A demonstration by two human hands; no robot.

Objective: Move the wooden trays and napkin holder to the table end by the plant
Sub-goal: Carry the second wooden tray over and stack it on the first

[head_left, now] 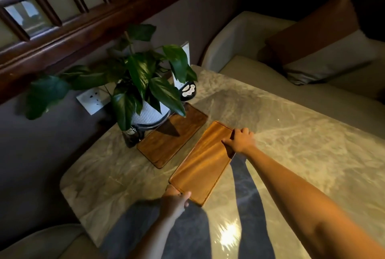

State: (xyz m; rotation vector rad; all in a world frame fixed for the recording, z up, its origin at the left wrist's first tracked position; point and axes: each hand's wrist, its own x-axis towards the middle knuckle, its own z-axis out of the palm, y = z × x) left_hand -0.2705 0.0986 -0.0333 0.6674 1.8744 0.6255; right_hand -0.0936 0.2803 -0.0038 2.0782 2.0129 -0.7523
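Note:
A light wooden tray [203, 162] lies on the marble table [291, 144], held at both ends. My left hand [175, 201] grips its near corner and my right hand [240, 141] grips its far right edge. A darker wooden tray [173, 140] lies just to its left, touching the base of the potted plant [137, 83] at the table's far end. No napkin holder can be made out for certain.
A white ribbed pot [149, 116] holds the plant. Behind it stand an upright card [183, 65] and a small dark device [187, 92]. A dark bottle [132, 135] sits by the pot. Sofa seats with cushions [325, 50] flank the table; a wall socket [92, 100] is on the wall.

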